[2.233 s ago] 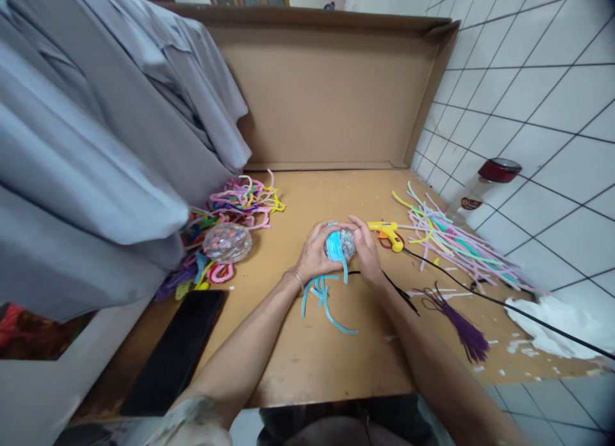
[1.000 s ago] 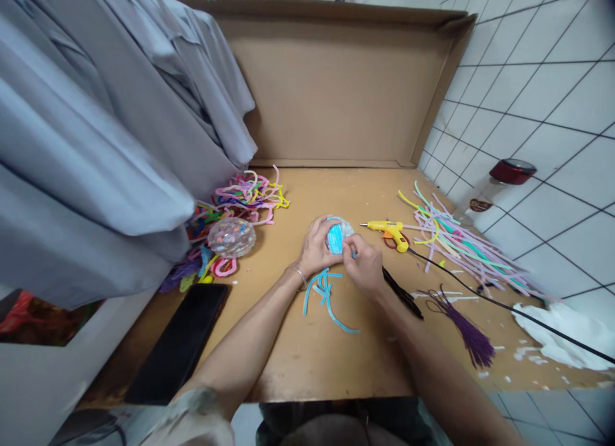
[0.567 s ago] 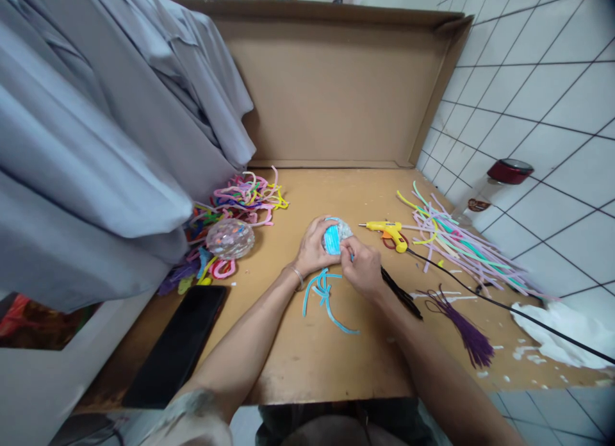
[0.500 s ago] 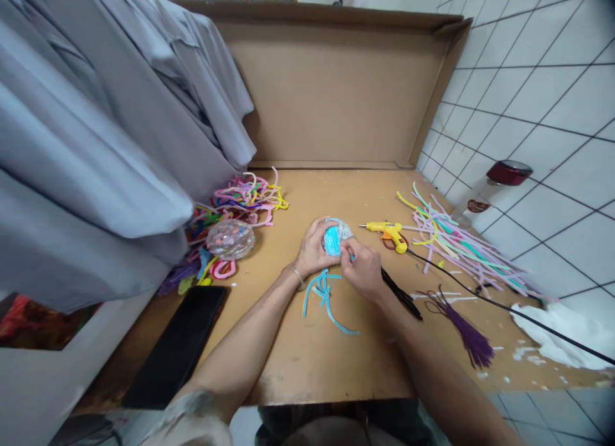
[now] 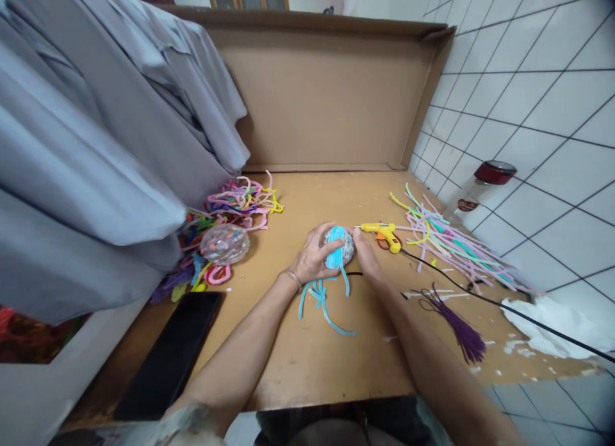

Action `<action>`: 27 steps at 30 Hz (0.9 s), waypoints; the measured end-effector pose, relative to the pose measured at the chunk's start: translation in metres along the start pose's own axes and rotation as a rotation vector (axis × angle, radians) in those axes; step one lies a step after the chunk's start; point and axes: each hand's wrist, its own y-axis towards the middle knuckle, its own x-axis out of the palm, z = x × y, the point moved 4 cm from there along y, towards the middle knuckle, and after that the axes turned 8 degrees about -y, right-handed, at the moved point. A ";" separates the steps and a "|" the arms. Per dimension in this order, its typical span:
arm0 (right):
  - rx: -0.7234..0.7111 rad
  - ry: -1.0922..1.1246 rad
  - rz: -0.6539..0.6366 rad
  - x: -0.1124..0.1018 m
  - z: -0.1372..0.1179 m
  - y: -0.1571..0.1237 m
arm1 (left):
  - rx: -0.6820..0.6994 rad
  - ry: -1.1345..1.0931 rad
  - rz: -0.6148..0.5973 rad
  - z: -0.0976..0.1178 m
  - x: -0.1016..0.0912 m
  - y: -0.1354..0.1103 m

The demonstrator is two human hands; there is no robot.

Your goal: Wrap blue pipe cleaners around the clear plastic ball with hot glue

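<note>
My left hand [image 5: 314, 252] is wrapped around a small rounded, clear, speckled object [image 5: 348, 248], its thumb across the front. Light-blue pipe cleaner [image 5: 335, 257] covers part of that object in side-by-side rows, and one loose end hangs down. Just right of it is my right hand [image 5: 364, 248], seen edge-on with fingers stretched forward and nothing visible in them. Its fingertips are close to the nozzle of a yellow glue gun [image 5: 384, 231]; whether they touch is unclear. Several loose light-blue pipe cleaners [image 5: 319, 295] lie in front of the hands.
At left are a tangle of coloured pipe cleaners [image 5: 240, 199], another clear rounded object [image 5: 225, 244] and a black phone [image 5: 168, 356]. Pastel pipe cleaners [image 5: 451, 241], a red-lidded jar [image 5: 494, 172], a purple bundle [image 5: 456, 327] and white tissue [image 5: 552, 324] are at right. Cardboard [image 5: 321, 100] stands behind.
My right hand has left the blue pipe cleaner and moved forward and right toward the glue gun. The pipe cleaner's end now hangs free. My left hand keeps hold of the rounded object.
</note>
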 end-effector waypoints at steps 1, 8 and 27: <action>0.012 0.018 -0.023 0.001 0.000 0.000 | 0.009 0.003 0.002 0.001 0.000 0.000; -0.188 -0.049 -0.029 0.000 -0.029 -0.007 | 0.020 0.014 0.017 0.003 0.003 -0.002; 0.024 0.112 -0.023 0.003 -0.018 -0.007 | -0.183 -0.124 0.075 0.008 0.000 0.008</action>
